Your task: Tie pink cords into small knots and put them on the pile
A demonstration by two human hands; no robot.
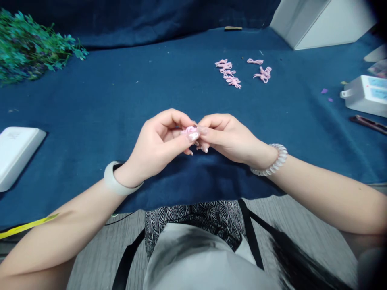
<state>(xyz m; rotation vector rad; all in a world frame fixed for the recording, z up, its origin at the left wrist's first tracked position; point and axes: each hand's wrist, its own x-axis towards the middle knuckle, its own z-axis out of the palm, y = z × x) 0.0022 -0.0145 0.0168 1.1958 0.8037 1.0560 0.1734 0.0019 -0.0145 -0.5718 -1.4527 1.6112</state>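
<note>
Left hand [155, 144] and right hand [232, 139] are pinching pink cord [189, 130], seemingly unfinished. Pink knots [229, 73] are lying beyond, apparently done.

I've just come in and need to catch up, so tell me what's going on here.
A person's left hand and right hand meet over the near part of the blue cloth, pinching a small pink piece at the fingertips. The fingers hide much of it. Farther back lie a row of pink knotted cords and, to its right, a few more pink cords.
</note>
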